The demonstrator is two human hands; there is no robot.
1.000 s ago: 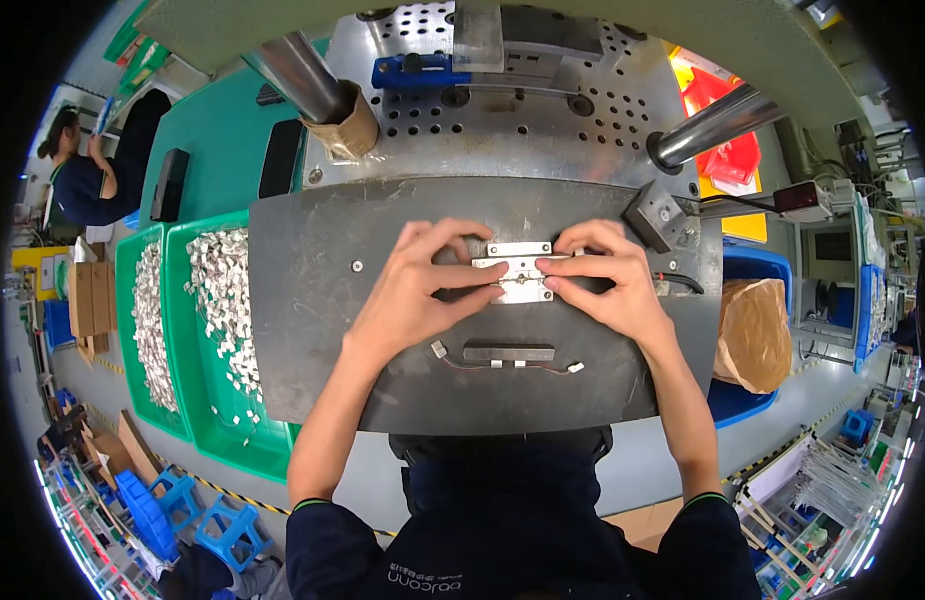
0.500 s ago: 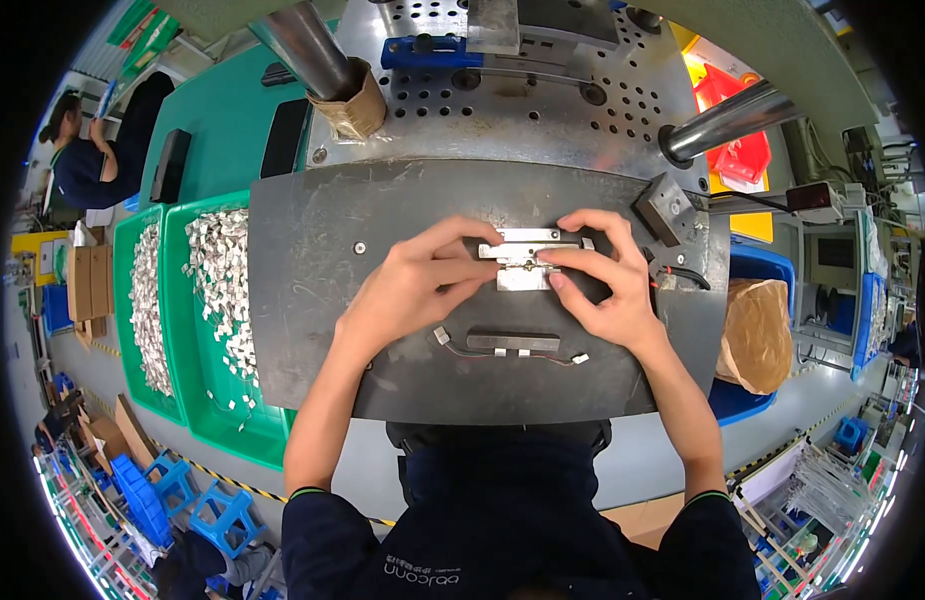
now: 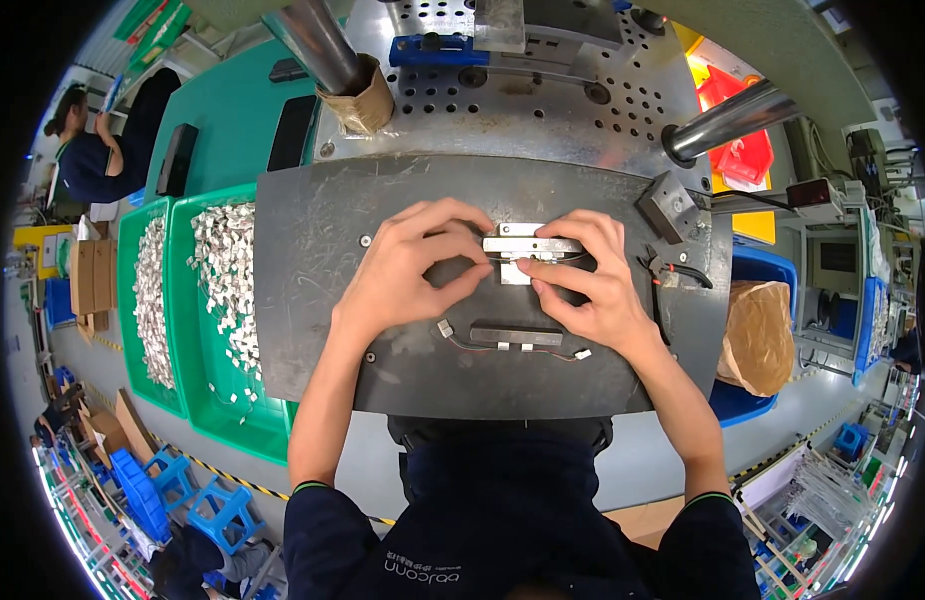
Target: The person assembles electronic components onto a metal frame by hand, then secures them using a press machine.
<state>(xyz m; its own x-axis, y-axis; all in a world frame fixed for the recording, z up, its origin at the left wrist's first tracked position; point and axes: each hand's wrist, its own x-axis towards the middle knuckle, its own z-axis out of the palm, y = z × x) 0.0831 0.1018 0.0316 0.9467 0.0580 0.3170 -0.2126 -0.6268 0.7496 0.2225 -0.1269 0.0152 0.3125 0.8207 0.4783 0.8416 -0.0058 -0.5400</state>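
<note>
A silvery metal fixture (image 3: pixel 519 274) lies on the dark grey plate (image 3: pixel 312 290), between my two hands. Across it runs a narrow metal bar (image 3: pixel 527 245). My left hand (image 3: pixel 402 265) curls at the bar's left end, thumb and forefinger nearly meeting; what they pinch is too small to make out. Fingers of my right hand (image 3: pixel 602 280) close around the bar from above and below, its forefinger pressing on the fixture's middle. A dark wire (image 3: pixel 574 259) bends beside those fingers. Nearer me lies a dark grey bar (image 3: pixel 517 336), with a thin cable with white connectors (image 3: pixel 504 346) along it.
Green bins (image 3: pixel 217 400) of small white connectors stand left. Pliers (image 3: pixel 682 270) and a steel block (image 3: pixel 668 208) lie at the right. Steel columns (image 3: pixel 317 45) rise beyond the plate. A brown paper bag (image 3: pixel 757 335) sits in a blue bin. Another person (image 3: pixel 92 165) is far left.
The narrow bar now sits straighter across the fixture. My left fingertips have drawn slightly left, and my right fingers have come closer together around the bar. The view has shifted a little.
</note>
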